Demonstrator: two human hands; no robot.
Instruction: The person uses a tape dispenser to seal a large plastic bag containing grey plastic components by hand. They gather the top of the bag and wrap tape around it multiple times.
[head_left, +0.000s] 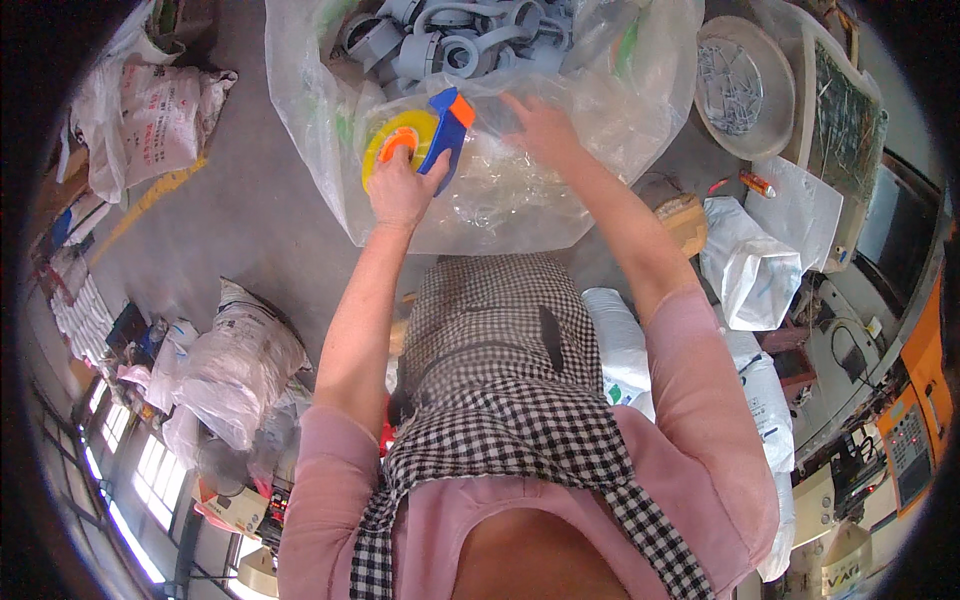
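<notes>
A large clear plastic bag (510, 217) lies open before me, with many grey plastic pipe fittings (457, 56) piled inside its far part. My left hand (403, 180) grips a blue tape dispenser (448, 142) that carries a roll of yellowish packing tape (375, 154) with an orange core; the hand's fingers reach into the core. To the right of the dispenser, my right hand (541, 131) rests on the bag's film near the fittings, fingers spread. Whether its fingers pinch the film cannot be told.
At the right stand a round basin (780, 112) of small metal pieces, a white woven sack (757, 277), a spray can (757, 184) and a cardboard box (682, 225). Filled sacks (240, 360) lie at the left, another printed sack (161, 112) farther off. A machine control panel (906, 450) is at the right edge.
</notes>
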